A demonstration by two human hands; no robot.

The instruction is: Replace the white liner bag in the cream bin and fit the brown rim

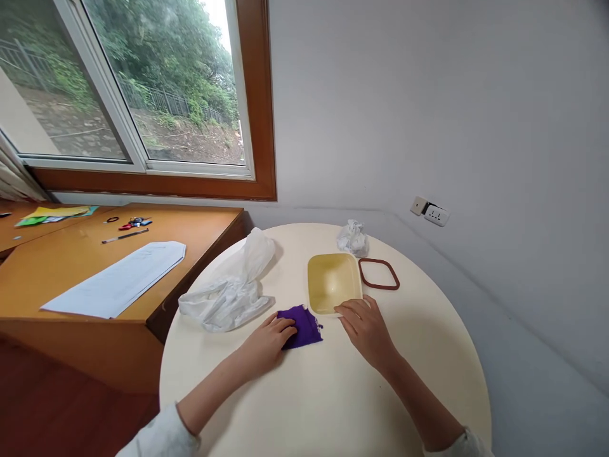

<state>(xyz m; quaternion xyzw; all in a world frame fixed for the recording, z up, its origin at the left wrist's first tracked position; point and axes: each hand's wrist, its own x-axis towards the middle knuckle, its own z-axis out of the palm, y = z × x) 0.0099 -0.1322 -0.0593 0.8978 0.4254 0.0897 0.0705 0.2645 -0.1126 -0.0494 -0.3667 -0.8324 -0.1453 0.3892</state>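
Touching 1 cloth point(304, 327) (L hand point(266, 343)), 1 tub point(333, 279) (R hand point(366, 327)).

A purple cloth point(308, 327) lies under the left hand point(266, 343), a pale yellow container point(333, 282) touches the right hand point(366, 327), and a reddish-brown ring point(380, 289) sits beyond it.

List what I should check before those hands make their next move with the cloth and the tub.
1. Left hand on cloth: ok, fingers rest on its left edge.
2. Right hand at tub: ok, fingertips at the near rim.
3. Tub upright and empty: ok.
4. Ring apart from tub: ok, lies flat just to its right.
5. Bag apart from cloth: cannot tell, edges very close.
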